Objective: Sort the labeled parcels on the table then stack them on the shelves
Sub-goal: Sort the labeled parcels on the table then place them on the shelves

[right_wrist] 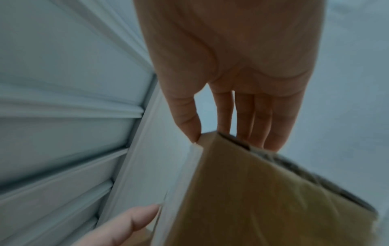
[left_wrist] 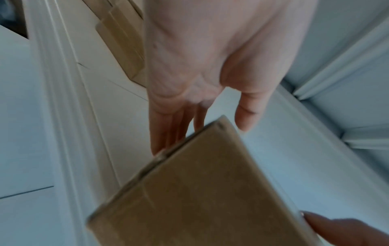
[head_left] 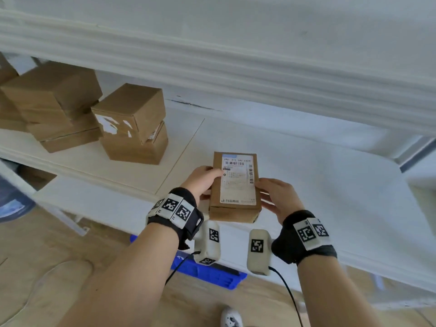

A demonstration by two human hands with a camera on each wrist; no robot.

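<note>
On the shelf at far left stand stacked cardboard boxes. Toward the middle, the left hand holds the left side of a labeled parcel, thumb on its label, above the white bench. Opposite, the right hand grips the parcel's right side.

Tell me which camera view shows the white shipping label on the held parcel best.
The head view: the shipping label faces up on the parcel, its barcodes visible. The left wrist view shows only plain cardboard; the right wrist view shows only the label's edge.
</note>
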